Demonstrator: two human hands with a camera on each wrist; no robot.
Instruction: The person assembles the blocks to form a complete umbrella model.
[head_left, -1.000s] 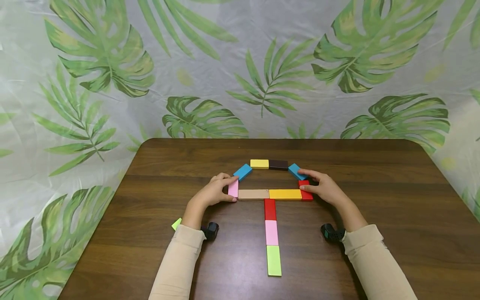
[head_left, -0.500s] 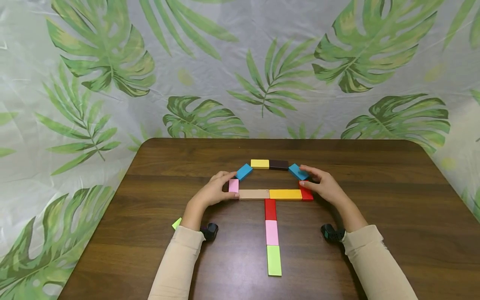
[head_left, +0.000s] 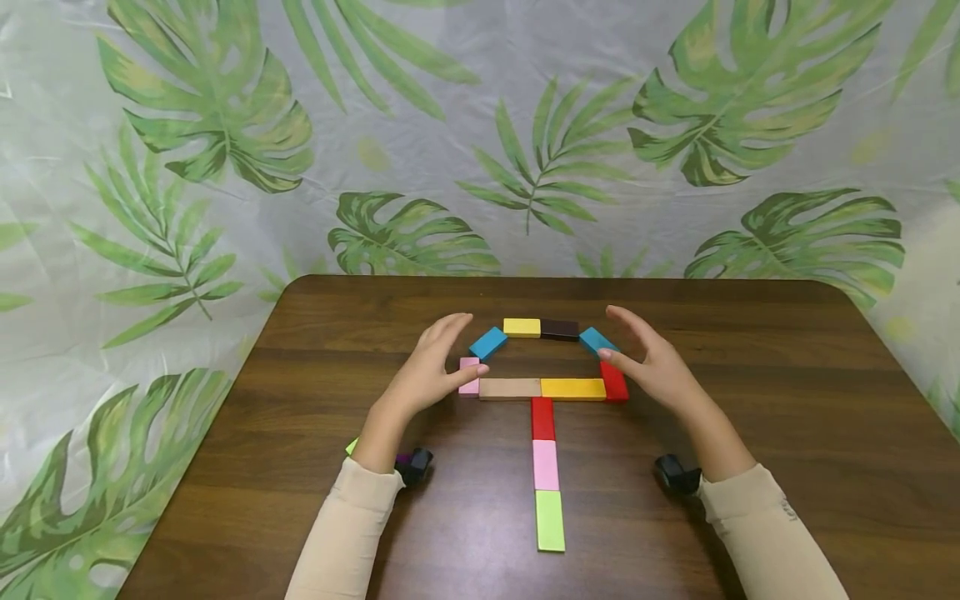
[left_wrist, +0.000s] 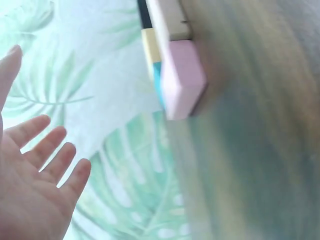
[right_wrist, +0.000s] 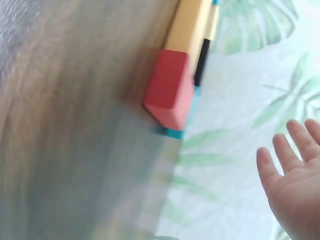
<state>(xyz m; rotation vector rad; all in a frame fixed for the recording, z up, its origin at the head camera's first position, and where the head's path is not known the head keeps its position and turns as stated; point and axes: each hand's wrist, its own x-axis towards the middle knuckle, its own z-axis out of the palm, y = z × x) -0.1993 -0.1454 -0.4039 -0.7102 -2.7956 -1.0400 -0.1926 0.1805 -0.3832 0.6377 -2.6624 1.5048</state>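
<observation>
Coloured flat blocks lie on the table as a closed outline with a stem. My left hand (head_left: 423, 371), fingers extended, hovers over the outline's left side, near a pink block (head_left: 467, 390) and a blue block (head_left: 488, 343). Opposite it, my right hand (head_left: 666, 375) is spread above a red block (head_left: 614, 383) and another blue block (head_left: 595, 338). Both wrist views show straight fingers apart from the blocks, holding nothing. A yellow block (head_left: 521, 327) and a dark block (head_left: 559, 330) form the top; tan (head_left: 510, 389) and orange (head_left: 573, 389) blocks form the base.
The stem runs toward me: a red block (head_left: 542, 418), a pink block (head_left: 546, 465) and a green block (head_left: 550, 521). Another green piece (head_left: 351, 447) is partly hidden by my left wrist. Behind the brown table (head_left: 750, 333) hangs a leaf-patterned cloth (head_left: 420, 125).
Both hands have come off the side blocks and lifted, with fingers spreading. Earlier, the left touched the pink block and the right the red and blue ones. The blocks' layout looks nearly the same.
</observation>
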